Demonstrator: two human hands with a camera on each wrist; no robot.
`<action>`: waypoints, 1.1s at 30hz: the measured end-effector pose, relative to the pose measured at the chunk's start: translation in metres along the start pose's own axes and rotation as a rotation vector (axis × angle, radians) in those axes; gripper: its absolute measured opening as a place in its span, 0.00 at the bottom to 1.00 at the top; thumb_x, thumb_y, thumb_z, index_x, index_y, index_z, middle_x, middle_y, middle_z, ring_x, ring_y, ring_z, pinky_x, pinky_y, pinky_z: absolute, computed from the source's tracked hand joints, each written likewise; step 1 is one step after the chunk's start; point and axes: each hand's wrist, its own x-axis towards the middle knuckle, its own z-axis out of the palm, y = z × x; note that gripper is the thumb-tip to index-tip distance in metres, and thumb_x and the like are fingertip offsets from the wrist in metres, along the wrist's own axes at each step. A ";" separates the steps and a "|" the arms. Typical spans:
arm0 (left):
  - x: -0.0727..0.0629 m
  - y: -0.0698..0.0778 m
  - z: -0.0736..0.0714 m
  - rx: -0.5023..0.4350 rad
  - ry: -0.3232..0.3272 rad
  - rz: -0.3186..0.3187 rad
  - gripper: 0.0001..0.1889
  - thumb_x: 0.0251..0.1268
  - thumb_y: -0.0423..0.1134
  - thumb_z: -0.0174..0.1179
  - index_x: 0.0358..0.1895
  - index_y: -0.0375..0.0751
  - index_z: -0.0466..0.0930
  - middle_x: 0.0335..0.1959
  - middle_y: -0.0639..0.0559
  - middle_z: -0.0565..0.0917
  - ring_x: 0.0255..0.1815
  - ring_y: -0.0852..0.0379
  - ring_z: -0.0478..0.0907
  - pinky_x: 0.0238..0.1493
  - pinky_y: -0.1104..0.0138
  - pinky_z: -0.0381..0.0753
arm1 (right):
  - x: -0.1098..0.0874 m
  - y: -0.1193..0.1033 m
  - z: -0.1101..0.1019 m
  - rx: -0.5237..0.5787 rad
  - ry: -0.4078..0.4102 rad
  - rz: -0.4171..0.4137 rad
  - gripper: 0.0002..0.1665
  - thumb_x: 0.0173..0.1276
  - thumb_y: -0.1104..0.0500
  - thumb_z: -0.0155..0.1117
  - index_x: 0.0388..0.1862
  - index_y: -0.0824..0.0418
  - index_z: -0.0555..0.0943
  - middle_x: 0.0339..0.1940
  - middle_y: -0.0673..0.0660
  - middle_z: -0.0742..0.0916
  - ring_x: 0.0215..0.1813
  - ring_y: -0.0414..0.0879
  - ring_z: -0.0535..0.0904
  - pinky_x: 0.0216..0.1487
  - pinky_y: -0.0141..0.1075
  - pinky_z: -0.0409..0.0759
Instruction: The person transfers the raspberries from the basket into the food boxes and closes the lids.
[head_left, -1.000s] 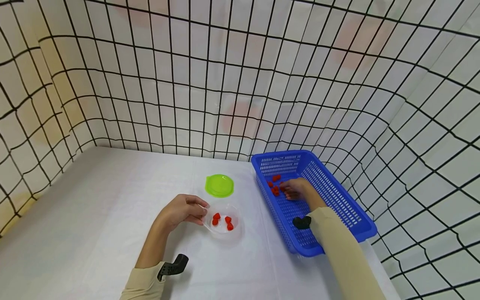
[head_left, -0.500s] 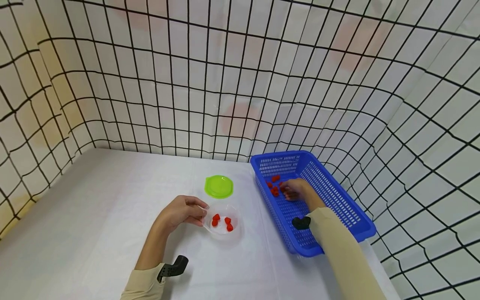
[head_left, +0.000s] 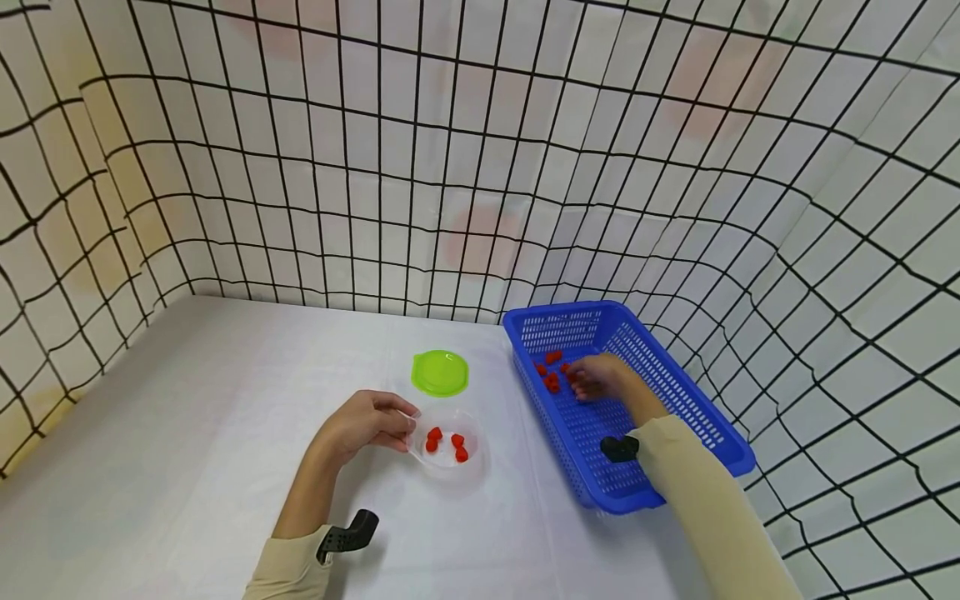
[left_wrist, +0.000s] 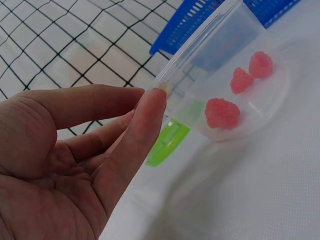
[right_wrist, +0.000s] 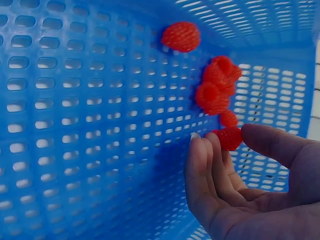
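My left hand (head_left: pixel 367 423) pinches the rim of a clear round plastic container (left_wrist: pixel 225 47) between thumb and fingers. Red raspberries (left_wrist: pixel 222 113) lie on the container's bottom, several of them in the head view. My right hand (head_left: pixel 600 379) reaches down inside a blue perforated basket (head_left: pixel 611 503). In the right wrist view, its thumb and fingertips pinch a raspberry (right_wrist: pixel 230 138) at the basket's floor near the side wall. Beside that one, several more raspberries (right_wrist: pixel 212 97) cluster, and a single raspberry (right_wrist: pixel 181 37) lies farther off.
A green lid (head_left: pixel 440 372) lies on the white-covered table (head_left: pixel 187 467), behind the container and left of the basket. Black grid netting (head_left: pixel 375 192) over white sheeting rises at the back and both sides. The basket stands close to the right-hand netting.
My right hand has shifted slightly to the right inside the basket, and its forearm has swung right. The left hand and the container stay in place.
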 end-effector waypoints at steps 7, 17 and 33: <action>-0.001 0.001 0.000 0.001 0.016 -0.015 0.15 0.65 0.29 0.62 0.52 0.24 0.80 0.37 0.42 0.85 0.28 0.54 0.84 0.38 0.63 0.90 | -0.016 -0.019 0.007 -0.039 0.009 -0.101 0.22 0.75 0.59 0.60 0.59 0.74 0.76 0.45 0.64 0.86 0.36 0.48 0.85 0.47 0.38 0.88; -0.002 0.001 -0.001 -0.003 0.000 0.001 0.16 0.66 0.30 0.62 0.53 0.23 0.79 0.36 0.44 0.85 0.27 0.55 0.83 0.37 0.63 0.90 | -0.038 -0.050 0.023 -0.124 -0.069 -0.240 0.24 0.74 0.58 0.62 0.61 0.75 0.77 0.57 0.71 0.83 0.39 0.48 0.86 0.58 0.46 0.86; -0.001 0.001 0.001 0.010 -0.001 0.000 0.16 0.66 0.31 0.61 0.53 0.23 0.80 0.37 0.43 0.85 0.27 0.54 0.83 0.37 0.63 0.90 | -0.074 -0.085 0.065 -0.208 -0.130 -0.340 0.16 0.71 0.57 0.67 0.48 0.69 0.82 0.42 0.62 0.88 0.40 0.51 0.88 0.50 0.42 0.89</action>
